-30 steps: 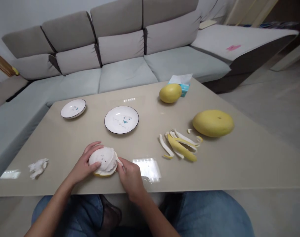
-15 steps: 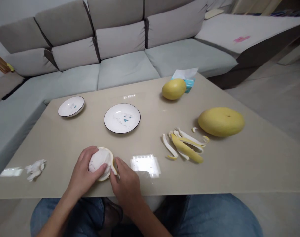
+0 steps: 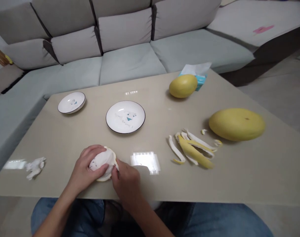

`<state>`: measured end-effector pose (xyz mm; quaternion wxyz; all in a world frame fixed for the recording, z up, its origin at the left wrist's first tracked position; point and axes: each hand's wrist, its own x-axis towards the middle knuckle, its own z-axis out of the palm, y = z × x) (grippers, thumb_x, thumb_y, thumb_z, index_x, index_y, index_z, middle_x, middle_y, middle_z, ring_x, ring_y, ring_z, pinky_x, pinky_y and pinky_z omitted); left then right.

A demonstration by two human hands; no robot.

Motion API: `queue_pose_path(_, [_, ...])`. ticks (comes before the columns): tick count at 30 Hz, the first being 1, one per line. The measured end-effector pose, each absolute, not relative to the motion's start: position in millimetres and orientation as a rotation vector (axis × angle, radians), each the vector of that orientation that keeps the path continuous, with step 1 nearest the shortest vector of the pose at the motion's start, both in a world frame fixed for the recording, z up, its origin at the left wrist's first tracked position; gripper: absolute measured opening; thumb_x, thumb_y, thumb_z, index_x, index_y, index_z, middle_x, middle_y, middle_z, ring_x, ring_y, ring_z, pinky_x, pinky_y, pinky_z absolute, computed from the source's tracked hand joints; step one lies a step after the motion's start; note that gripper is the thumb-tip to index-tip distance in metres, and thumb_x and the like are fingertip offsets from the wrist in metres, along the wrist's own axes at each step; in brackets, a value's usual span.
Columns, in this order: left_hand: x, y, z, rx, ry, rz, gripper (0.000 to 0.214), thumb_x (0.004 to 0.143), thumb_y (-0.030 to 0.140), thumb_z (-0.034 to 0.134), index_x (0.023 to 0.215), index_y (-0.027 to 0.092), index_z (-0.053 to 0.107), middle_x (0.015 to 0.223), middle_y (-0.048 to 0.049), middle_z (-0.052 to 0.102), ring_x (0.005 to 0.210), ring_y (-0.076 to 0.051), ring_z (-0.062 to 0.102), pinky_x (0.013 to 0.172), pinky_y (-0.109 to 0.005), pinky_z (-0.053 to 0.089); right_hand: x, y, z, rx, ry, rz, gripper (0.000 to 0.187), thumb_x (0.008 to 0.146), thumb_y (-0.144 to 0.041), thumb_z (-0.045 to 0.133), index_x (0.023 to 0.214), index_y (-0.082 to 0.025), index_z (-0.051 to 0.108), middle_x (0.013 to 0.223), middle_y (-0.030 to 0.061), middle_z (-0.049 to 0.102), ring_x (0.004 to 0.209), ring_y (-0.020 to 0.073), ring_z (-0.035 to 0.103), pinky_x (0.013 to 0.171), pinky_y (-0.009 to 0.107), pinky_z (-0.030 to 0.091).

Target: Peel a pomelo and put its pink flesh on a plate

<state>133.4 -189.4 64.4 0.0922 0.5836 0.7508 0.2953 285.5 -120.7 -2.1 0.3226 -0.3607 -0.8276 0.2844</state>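
A partly peeled pomelo (image 3: pixel 102 162), white pith showing with a strip of yellow rind at its base, rests on the near edge of the beige table (image 3: pixel 66 138). My left hand (image 3: pixel 87 168) is wrapped around its left side. My right hand (image 3: pixel 126 182) presses against its right side, fingers curled at the rind edge. Both hands grip the fruit.
Yellow peel strips (image 3: pixel 191 149) lie to the right, beside a large whole pomelo (image 3: pixel 236 124). A smaller pomelo (image 3: pixel 182 86) sits by a tissue box (image 3: pixel 198 72). Two white plates (image 3: pixel 125 116) (image 3: pixel 71 102) stand mid-table. White pith scraps (image 3: pixel 35 165) lie at left. A grey sofa stands behind.
The pomelo has been turned and tilted between my hands, so less yellow rind shows beneath. My head has tipped downward, shifting the whole scene up in view.
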Motion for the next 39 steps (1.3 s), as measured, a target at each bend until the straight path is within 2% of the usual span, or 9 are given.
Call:
queue_pose_path(4, [129.8, -195.0, 63.0, 1.753, 2.217, 0.901, 0.035, 0.082, 0.027, 0.067, 0.116, 0.024, 0.063, 0.120, -0.0082, 0.063, 0.113, -0.026, 0.059, 0.099, -0.039, 0.048, 290.8, -108.4, -1.9, -0.903, -2.145, 0.968, 0.027, 0.088, -0.013, 0.043, 0.080, -0.018, 0.068, 0.069, 0.0041, 0.070, 0.063, 0.0158, 0.063, 0.059, 0.024, 0.040])
queue_pose_path(7, [126.7, -203.8, 59.8, 1.778, 2.198, 0.929, 0.037, 0.081, 0.027, 0.067, 0.118, 0.025, 0.061, 0.122, -0.0083, 0.061, 0.114, -0.025, 0.058, 0.100, -0.039, 0.047, 298.7, -107.0, 3.4, -0.790, -2.152, 1.032, 0.025, 0.089, -0.016, 0.048, 0.101, -0.019, 0.070, 0.085, 0.0054, 0.075, 0.076, 0.0179, 0.068, 0.070, 0.025, 0.045])
queue_pose_path(9, [125.1, -208.9, 56.9, 1.794, 2.181, 0.940, 0.039, 0.081, 0.027, 0.067, 0.119, 0.025, 0.061, 0.123, -0.0088, 0.060, 0.115, -0.025, 0.058, 0.100, -0.040, 0.047, 301.3, -108.9, 8.1, -0.796, -2.183, 1.016, 0.024, 0.089, -0.021, 0.053, 0.106, -0.018, 0.070, 0.090, 0.0068, 0.076, 0.079, 0.0199, 0.069, 0.072, 0.026, 0.046])
queue_pose_path(19, [117.3, -214.9, 51.0, 1.854, 2.086, 0.954, 0.047, 0.079, 0.032, 0.072, 0.124, 0.027, 0.058, 0.124, -0.0090, 0.058, 0.119, -0.028, 0.056, 0.102, -0.042, 0.046, 284.7, -108.5, 12.5, -0.851, -2.336, 0.924, 0.019, 0.082, -0.014, 0.054, 0.088, -0.017, 0.071, 0.073, 0.0056, 0.072, 0.064, 0.0183, 0.064, 0.059, 0.027, 0.036])
queue_pose_path(23, [116.3, -215.2, 49.0, 1.817, 2.085, 0.942, 0.048, 0.079, 0.032, 0.071, 0.125, 0.028, 0.056, 0.125, -0.0093, 0.058, 0.120, -0.028, 0.055, 0.102, -0.043, 0.046, 279.7, -104.6, 3.0, -0.917, -2.161, 0.980, 0.020, 0.081, -0.013, 0.052, 0.081, -0.017, 0.072, 0.070, 0.0047, 0.071, 0.063, 0.0169, 0.064, 0.059, 0.025, 0.039])
queue_pose_path(29, [113.0, -228.2, 47.4, 1.826, 2.035, 0.983, 0.049, 0.082, 0.039, 0.068, 0.127, 0.029, 0.054, 0.130, -0.0107, 0.052, 0.122, -0.031, 0.053, 0.103, -0.048, 0.045, 289.3, -95.7, 6.4, -0.713, -2.083, 1.214, 0.021, 0.086, -0.017, 0.054, 0.093, -0.020, 0.074, 0.081, 0.0036, 0.075, 0.073, 0.0160, 0.068, 0.068, 0.023, 0.046])
queue_pose_path(32, [121.1, -232.5, 57.7, 1.806, 2.096, 0.850, 0.047, 0.083, 0.033, 0.068, 0.128, 0.030, 0.053, 0.137, -0.0116, 0.046, 0.128, -0.032, 0.048, 0.105, -0.050, 0.043, 297.0, -101.5, 10.1, -0.694, -2.154, 1.120, 0.020, 0.090, -0.021, 0.055, 0.097, -0.020, 0.074, 0.085, 0.0047, 0.076, 0.077, 0.0179, 0.070, 0.072, 0.024, 0.047])
queue_pose_path(35, [135.8, -231.6, 67.2, 1.722, 2.246, 0.721, 0.057, 0.082, 0.029, 0.069, 0.134, 0.031, 0.047, 0.145, -0.0127, 0.038, 0.133, -0.034, 0.041, 0.107, -0.054, 0.040, 301.7, -112.2, 10.9, -0.734, -2.182, 0.983, 0.021, 0.091, -0.020, 0.054, 0.100, -0.018, 0.073, 0.086, 0.0061, 0.076, 0.078, 0.0191, 0.070, 0.074, 0.026, 0.047])
queue_pose_path(39, [147.4, -225.1, 68.4, 1.776, 2.344, 0.658, 0.056, 0.083, 0.031, 0.069, 0.135, 0.031, 0.046, 0.139, -0.0122, 0.045, 0.128, -0.033, 0.045, 0.105, -0.056, 0.041, 304.1, -118.1, 14.5, -0.813, -2.286, 0.903, 0.019, 0.092, -0.022, 0.055, 0.099, -0.018, 0.072, 0.087, 0.0063, 0.076, 0.077, 0.0201, 0.070, 0.071, 0.027, 0.045])
